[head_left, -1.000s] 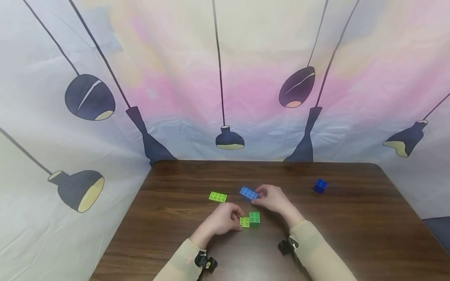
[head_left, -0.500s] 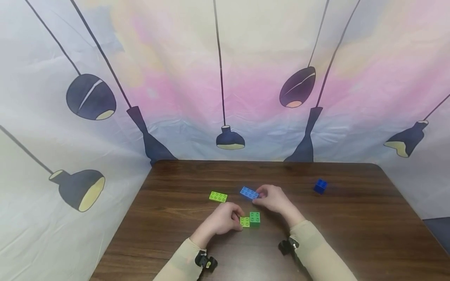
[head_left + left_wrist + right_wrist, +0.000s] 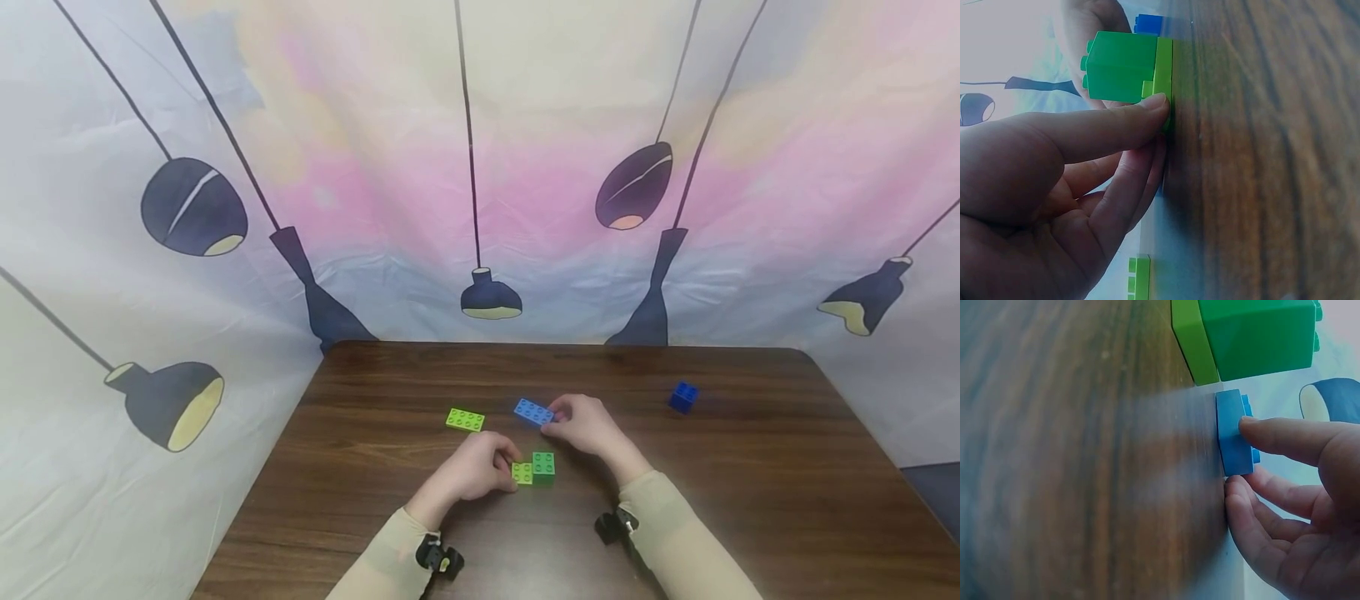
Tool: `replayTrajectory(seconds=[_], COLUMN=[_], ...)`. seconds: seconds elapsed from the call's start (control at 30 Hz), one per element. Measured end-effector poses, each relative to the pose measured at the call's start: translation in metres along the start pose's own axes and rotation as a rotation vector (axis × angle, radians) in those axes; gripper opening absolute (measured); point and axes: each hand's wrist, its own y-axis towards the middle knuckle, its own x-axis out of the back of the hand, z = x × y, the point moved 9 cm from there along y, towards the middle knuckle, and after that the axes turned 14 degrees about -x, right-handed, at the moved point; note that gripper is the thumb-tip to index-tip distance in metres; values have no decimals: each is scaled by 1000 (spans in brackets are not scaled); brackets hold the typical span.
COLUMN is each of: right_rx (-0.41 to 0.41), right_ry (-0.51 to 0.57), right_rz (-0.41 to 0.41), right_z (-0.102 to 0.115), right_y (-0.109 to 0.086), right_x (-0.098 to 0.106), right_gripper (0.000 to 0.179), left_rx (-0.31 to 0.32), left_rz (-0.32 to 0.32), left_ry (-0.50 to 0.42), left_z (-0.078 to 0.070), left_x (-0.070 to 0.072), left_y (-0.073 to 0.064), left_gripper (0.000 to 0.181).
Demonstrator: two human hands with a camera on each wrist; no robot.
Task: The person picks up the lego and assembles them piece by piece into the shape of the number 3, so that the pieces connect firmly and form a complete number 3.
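Observation:
My left hand point(image 3: 480, 467) pinches the left end of a flat lime building brick point(image 3: 522, 474) between thumb and fingers. A taller green brick point(image 3: 543, 468) stands on that lime brick's right end; the left wrist view shows the green brick point(image 3: 1125, 65) stacked on it. Beyond them, my right hand point(image 3: 585, 423) holds the right end of a flat light-blue brick point(image 3: 533, 412) lying on the table. In the right wrist view the thumb presses the side of the light-blue brick point(image 3: 1233, 434), with the fingers at its end.
Another flat lime brick point(image 3: 465, 419) lies beyond the left hand. A dark-blue brick point(image 3: 683, 397) sits toward the back right of the wooden table point(image 3: 750, 467). Behind the table hangs a cloth point(image 3: 525, 167) printed with lamps.
My right hand and the light-blue brick have shifted very slightly to the right. The left hand keeps its hold on the lime brick without visible movement.

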Motion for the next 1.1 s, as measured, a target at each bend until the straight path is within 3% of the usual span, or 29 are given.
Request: replayTrajectory(seconds=[1.1], right_rx=[0], right_ry=[15], right_rz=[-6], right_z=[0], right_y=[-1], right_x=[1], right_gripper=[36], left_rx=[-2], left_rz=[4], left_ry=[12], left_z=[0], left_x=[0], left_y=[1], left_gripper=[28])
